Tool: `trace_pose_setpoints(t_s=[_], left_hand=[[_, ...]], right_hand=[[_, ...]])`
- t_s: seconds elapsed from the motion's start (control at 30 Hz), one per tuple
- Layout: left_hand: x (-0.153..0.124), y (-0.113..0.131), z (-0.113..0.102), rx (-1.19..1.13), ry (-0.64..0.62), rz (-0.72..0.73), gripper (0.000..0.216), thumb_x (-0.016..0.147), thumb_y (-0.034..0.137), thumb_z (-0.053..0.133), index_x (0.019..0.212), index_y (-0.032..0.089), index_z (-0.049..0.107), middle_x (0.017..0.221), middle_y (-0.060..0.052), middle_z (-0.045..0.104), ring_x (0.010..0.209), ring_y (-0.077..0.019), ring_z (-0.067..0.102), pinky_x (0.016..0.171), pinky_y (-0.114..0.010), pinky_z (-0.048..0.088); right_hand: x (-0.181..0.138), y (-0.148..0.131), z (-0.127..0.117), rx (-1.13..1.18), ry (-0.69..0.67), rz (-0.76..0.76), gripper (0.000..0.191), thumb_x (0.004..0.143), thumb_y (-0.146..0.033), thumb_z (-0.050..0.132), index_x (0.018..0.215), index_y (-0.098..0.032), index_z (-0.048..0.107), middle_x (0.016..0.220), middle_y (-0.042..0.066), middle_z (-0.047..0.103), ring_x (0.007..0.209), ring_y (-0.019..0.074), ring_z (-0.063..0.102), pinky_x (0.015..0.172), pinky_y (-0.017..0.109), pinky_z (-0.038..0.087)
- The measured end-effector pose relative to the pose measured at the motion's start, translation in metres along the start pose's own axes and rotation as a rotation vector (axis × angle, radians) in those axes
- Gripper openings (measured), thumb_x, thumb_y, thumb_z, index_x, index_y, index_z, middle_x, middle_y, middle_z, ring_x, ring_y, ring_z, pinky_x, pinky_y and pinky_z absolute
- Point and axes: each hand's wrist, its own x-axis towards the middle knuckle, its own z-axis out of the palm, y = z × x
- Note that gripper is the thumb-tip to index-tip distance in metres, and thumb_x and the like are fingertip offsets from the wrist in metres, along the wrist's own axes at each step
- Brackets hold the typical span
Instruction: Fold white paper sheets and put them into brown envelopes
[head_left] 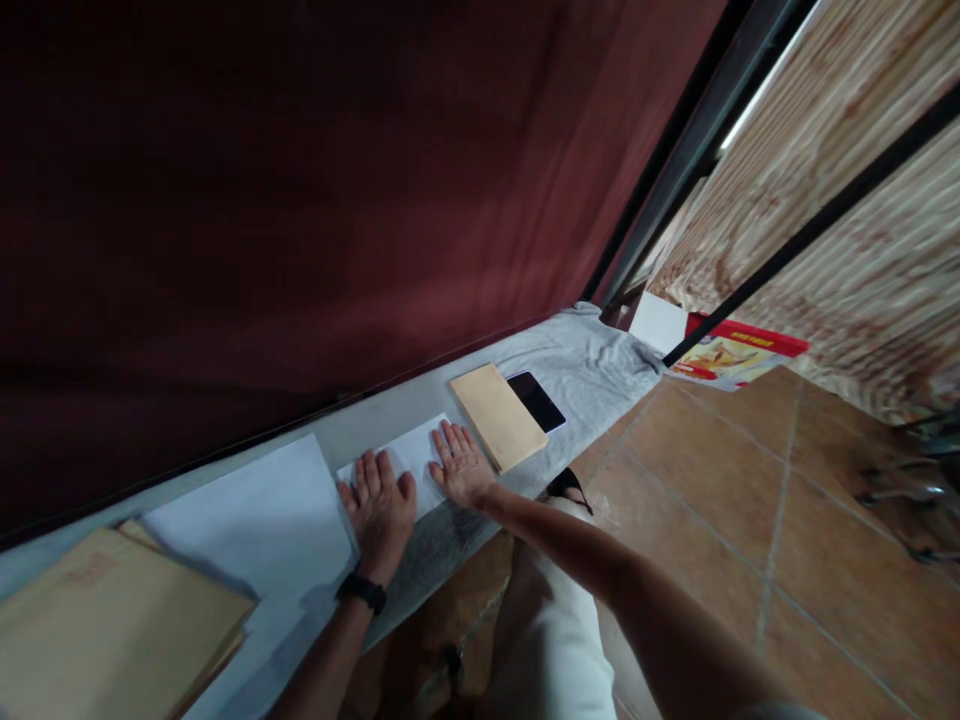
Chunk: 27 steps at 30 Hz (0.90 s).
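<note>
Grey cloth-covered bench point(604, 350) ran lengthwise. Nearest, btm L: stack of tan envs point(112, 620) overlapping lg white paper point(255, 515). Next, L hand point(382, 510) & R hand point(461, 468) lay palm-down, released, fingers extended, on sm white paper point(411, 455) btwn lg paper & tan packet point(499, 415). Packet partly covered dk-screened device point(538, 402); farther, red-yellow printed item point(739, 355) on flr.

Narrow white paper point(414, 462) was seen spread flat on grey cloth point(379, 418), plain and blank where surface was exposed, upper edge straight. Oblong was set aslant, right end angled farther off than left. Left part was covered by left hand point(381, 515), right part by right hand point(461, 470), both laid palm down; bare middle was left showing between. Paper was placed between larger white sheet point(247, 510) and tan envelope point(497, 415), just beside both.
</note>
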Motion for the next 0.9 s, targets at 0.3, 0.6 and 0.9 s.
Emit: trace_pose_setpoints(t_s=[0.3, 0.6, 0.9], left_hand=[[-0.004, 0.002, -0.003, 0.019, 0.003, -0.013, 0.057, 0.103, 0.034, 0.038, 0.15, 0.005, 0.051, 0.159, -0.024, 0.046, 0.151, -0.0365, 0.038, 0.126, -0.062, 0.018], [-0.003, 0.006, -0.004, 0.027, -0.033, -0.067, 0.058, 0.099, 0.032, 0.04, 0.149, 0.006, 0.052, 0.16, -0.022, 0.045, 0.153, -0.0344, 0.038, 0.127, -0.06, 0.017], [-0.004, 0.01, -0.011, 0.0, -0.043, -0.094, 0.058, 0.097, 0.029, 0.042, 0.148, 0.006, 0.054, 0.159, -0.021, 0.046, 0.153, -0.0337, 0.038, 0.127, -0.06, 0.017]], right_hand=[[-0.001, -0.001, 0.001, -0.033, 0.004, -0.008, 0.064, 0.104, -0.039, 0.051, 0.157, -0.005, 0.042, 0.166, 0.024, 0.035, 0.155, 0.0342, 0.034, 0.127, 0.051, 0.029], [-0.003, 0.001, 0.001, -0.111, 0.006, -0.024, 0.059, 0.106, -0.037, 0.046, 0.156, -0.006, 0.043, 0.164, 0.022, 0.039, 0.153, 0.0314, 0.038, 0.126, 0.049, 0.03], [-0.006, 0.001, -0.004, -0.115, -0.023, -0.01, 0.055, 0.107, -0.031, 0.041, 0.156, -0.009, 0.044, 0.163, 0.02, 0.042, 0.151, 0.0293, 0.042, 0.124, 0.051, 0.033]])
